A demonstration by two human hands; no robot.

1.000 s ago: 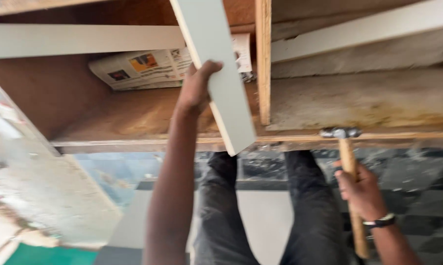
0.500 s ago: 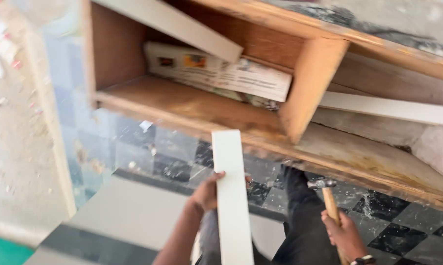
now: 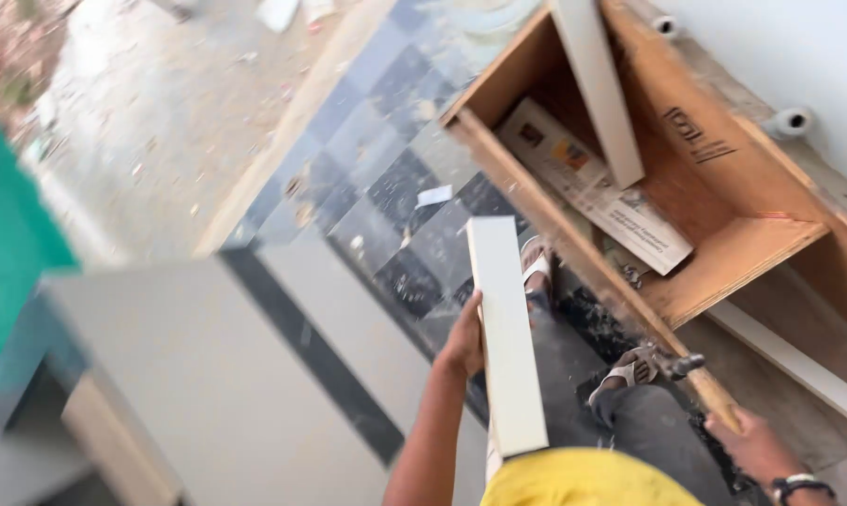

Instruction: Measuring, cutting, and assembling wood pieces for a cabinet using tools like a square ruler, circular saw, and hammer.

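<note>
Yellow garment [image 3: 573, 480]: nearest to us, at the bottom edge, between the 2 arms.
Left hand [image 3: 463, 342]: we find it closed around the left edge of a white board, thumb side on the face; the fingers wrap behind and we cannot see them fully.
White board [image 3: 507, 333]: 1 long, narrow flat panel, held off the floor, its near end above the yellow garment and its far end pointing toward the cabinet's front edge.
Right hand [image 3: 756, 448]: we see it clenched around the wooden handle of a hammer; a dark watch [image 3: 798, 483] sits on the wrist.
Hammer [image 3: 700, 384]: handle runs up-left from the fist; the metal head lies just beside the cabinet's front rail.
Feet: 2 sandalled feet [image 3: 628, 370] on the floor, near the hammer head.
Floor [image 3: 386, 159]: black and pale checked tiles, with a grey slab and dark strip to the left.
Plywood cabinet [image 3: 723, 253]: open-fronted, lying tilted to the right.
Cabinet contents: a printed paper packet [image 3: 592, 187] lies inside; a 2nd white strip [image 3: 599, 89] leans over it.
Far wall: 2 pipe ends [image 3: 789, 122] show behind the cabinet.
</note>
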